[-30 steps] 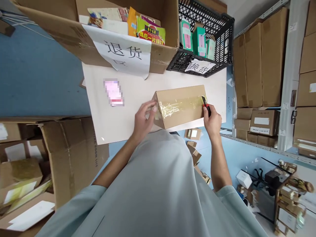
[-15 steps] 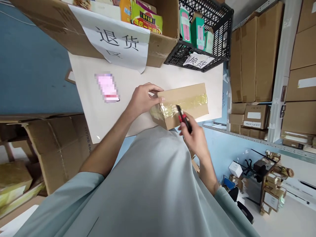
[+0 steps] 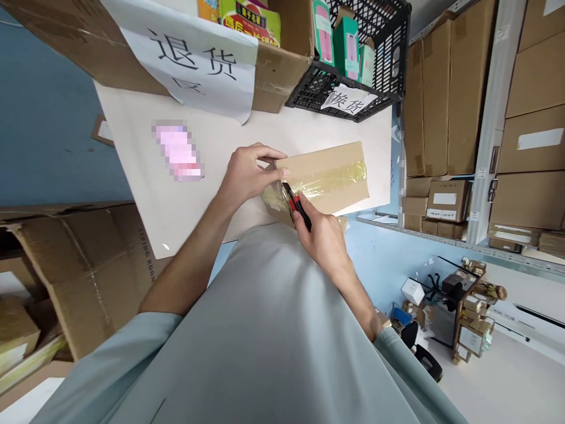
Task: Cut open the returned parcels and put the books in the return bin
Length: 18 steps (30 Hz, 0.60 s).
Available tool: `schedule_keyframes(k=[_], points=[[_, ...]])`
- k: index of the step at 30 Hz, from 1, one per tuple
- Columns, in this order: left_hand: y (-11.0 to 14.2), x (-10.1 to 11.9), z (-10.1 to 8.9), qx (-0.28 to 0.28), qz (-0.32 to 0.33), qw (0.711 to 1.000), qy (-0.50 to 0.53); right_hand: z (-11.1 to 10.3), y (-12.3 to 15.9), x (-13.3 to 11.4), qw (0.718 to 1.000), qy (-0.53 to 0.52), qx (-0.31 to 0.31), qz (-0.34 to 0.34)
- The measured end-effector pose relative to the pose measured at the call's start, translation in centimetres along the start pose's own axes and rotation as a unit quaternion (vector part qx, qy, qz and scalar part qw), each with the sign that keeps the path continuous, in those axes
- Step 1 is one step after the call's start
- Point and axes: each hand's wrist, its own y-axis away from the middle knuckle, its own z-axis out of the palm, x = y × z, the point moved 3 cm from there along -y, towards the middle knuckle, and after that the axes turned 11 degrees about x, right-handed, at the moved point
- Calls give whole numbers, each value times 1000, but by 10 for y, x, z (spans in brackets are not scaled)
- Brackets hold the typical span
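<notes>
A brown cardboard box (image 3: 329, 171) sealed with clear yellowish tape lies on the white table (image 3: 141, 176) near its front edge. My left hand (image 3: 247, 174) grips the box's left end, fingers curled over the top corner. My right hand (image 3: 322, 235) is closed round a red and black utility knife (image 3: 296, 205). The knife's tip rests on the tape at the left end of the box, just below my left fingers.
A large carton with a white paper sign (image 3: 198, 62) and snack packets stands at the table's back. A black plastic crate (image 3: 362, 53) of green boxes sits beside it. A pink item (image 3: 176, 152) lies on the table. Cartons stand on the floor left and on shelves (image 3: 445, 106) right.
My right hand has drawn the knife along the taped seam from the box's right end to its left end. My left hand shifted up onto the box's left top corner.
</notes>
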Motion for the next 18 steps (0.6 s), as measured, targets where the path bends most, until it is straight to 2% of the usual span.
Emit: schedule_keyframes(k=[9,14,18], points=[[5,0,2,21,-17,1000,12,-2,-4,-27,997,65,-44,0],[3,0,2,20,-24,999,17,-4,-2,-23,996,71,-50,-10],[3,0,2,20,-29,999,14,3,2,-17,996,73,-42,-6]])
